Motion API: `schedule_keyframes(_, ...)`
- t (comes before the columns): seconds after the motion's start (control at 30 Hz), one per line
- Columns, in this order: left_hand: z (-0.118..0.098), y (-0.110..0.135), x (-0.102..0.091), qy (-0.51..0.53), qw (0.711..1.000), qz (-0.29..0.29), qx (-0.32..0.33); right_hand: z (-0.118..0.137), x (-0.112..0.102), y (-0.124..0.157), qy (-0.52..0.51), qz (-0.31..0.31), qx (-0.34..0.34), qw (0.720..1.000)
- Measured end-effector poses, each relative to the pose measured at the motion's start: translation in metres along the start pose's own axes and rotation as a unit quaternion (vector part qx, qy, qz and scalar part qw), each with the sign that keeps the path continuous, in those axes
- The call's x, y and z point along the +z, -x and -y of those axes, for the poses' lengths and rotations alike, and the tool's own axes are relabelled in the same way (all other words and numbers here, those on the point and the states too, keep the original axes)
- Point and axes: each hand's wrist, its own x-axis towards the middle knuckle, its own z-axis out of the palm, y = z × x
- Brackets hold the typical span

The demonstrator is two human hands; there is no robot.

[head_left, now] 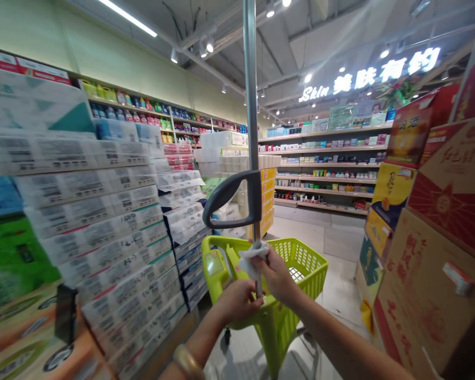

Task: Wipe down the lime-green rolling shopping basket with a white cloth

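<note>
A tall metal pole (pixel 252 105) with a dark grey loop handle (pixel 229 224) rises from a lime-green shopping cart (pixel 314 274). My right hand (pixel 275 269) presses a crumpled white cloth (pixel 250 259) around the pole, a little above the cart's near rim. Just below, my left hand (pixel 241 298) is closed around the pole's lower part, close to the cart. A gold-coloured bangle (pixel 187 361) sits on my left wrist. The cart's basket shows its slatted walls, and part of its inside is hidden behind my right hand.
Stacked white paper packs (pixel 103 227) stand close on the left. Cardboard boxes (pixel 427 285) rise on the right. Shelves of bottles and small boxes (pixel 328 163) line the back, beneath a lit sign (pixel 372 76). Pale tiled floor (pixel 316 227) runs between the stacks.
</note>
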Motion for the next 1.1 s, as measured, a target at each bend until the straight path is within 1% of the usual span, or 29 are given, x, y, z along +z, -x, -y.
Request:
schedule_keyframes(0.07, -0.003, 0.0, -0.002, -0.025, 1.0, -0.001, 0.009, 0.019, 0.002, -0.016, 0.001, -0.028, -0.039, 0.999)
schedule_keyframes(0.13, -0.005, 0.0, -0.004, -0.051, 0.999, 0.001, 0.009, 0.034, 0.005, -0.03, -0.03, -0.049, -0.068, 0.996)
schedule_keyframes(0.23, -0.005, 0.001, -0.007, -0.069, 0.998, 0.003, 0.01, 0.048, 0.012, -0.047, -0.091, -0.067, -0.083, 0.99)
schedule_keyframes(0.3, -0.003, 0.002, -0.008, -0.073, 0.997, -0.004, 0.02, 0.055, 0.016, -0.057, -0.099, -0.082, -0.095, 0.987)
schedule_keyframes(0.4, 0.001, 0.002, -0.006, -0.079, 0.996, -0.008, 0.032, 0.071, 0.022, -0.069, -0.056, -0.102, -0.15, 0.982)
schedule_keyframes(0.5, 0.003, 0.003, -0.003, -0.095, 0.995, -0.006, 0.036, 0.092, 0.031, -0.075, 0.041, -0.113, -0.248, 0.961)
schedule_keyframes(0.57, 0.001, 0.006, -0.002, -0.106, 0.994, -0.007, 0.037, 0.104, 0.037, -0.073, 0.15, -0.113, -0.314, 0.931)
schedule_keyframes(0.63, -0.003, 0.011, -0.002, -0.115, 0.993, -0.01, 0.036, 0.112, 0.044, -0.063, 0.275, -0.106, -0.361, 0.885)
schedule_keyframes(0.67, -0.005, 0.014, -0.002, -0.118, 0.992, -0.012, 0.035, 0.115, 0.047, -0.057, 0.333, -0.09, -0.377, 0.859)
schedule_keyframes(0.7, -0.007, 0.017, -0.002, -0.122, 0.992, -0.014, 0.034, 0.117, 0.05, -0.05, 0.386, -0.061, -0.392, 0.833)
schedule_keyframes(0.73, -0.009, 0.021, -0.002, -0.125, 0.991, -0.015, 0.034, 0.118, 0.053, -0.043, 0.433, -0.019, -0.404, 0.806)
schedule_keyframes(0.83, -0.014, 0.032, -0.003, -0.136, 0.99, -0.02, 0.035, 0.123, 0.059, -0.027, 0.531, 0.123, -0.443, 0.712)
schedule_keyframes(0.87, -0.016, 0.036, -0.003, -0.14, 0.989, -0.021, 0.034, 0.126, 0.061, -0.024, 0.55, 0.152, -0.456, 0.683)
schedule_keyframes(0.9, -0.018, 0.04, -0.003, -0.143, 0.989, -0.023, 0.033, 0.13, 0.062, -0.023, 0.564, 0.168, -0.467, 0.661)
schedule_keyframes(0.93, -0.02, 0.044, -0.002, -0.145, 0.989, -0.023, 0.031, 0.135, 0.062, -0.023, 0.573, 0.173, -0.474, 0.646)
schedule_keyframes(0.97, -0.021, 0.047, -0.002, -0.147, 0.988, -0.023, 0.03, 0.14, 0.062, -0.024, 0.578, 0.167, -0.476, 0.641)
schedule_keyframes(1.0, -0.023, 0.051, -0.001, -0.148, 0.988, -0.022, 0.031, 0.146, 0.061, -0.027, 0.581, 0.151, -0.474, 0.644)
schedule_keyframes(1.03, -0.024, 0.054, 0.0, -0.149, 0.988, -0.02, 0.032, 0.153, 0.06, -0.029, 0.58, 0.129, -0.469, 0.653)
schedule_keyframes(1.1, -0.027, 0.06, 0.002, -0.148, 0.988, -0.016, 0.035, 0.164, 0.06, -0.032, 0.57, 0.073, -0.453, 0.681)
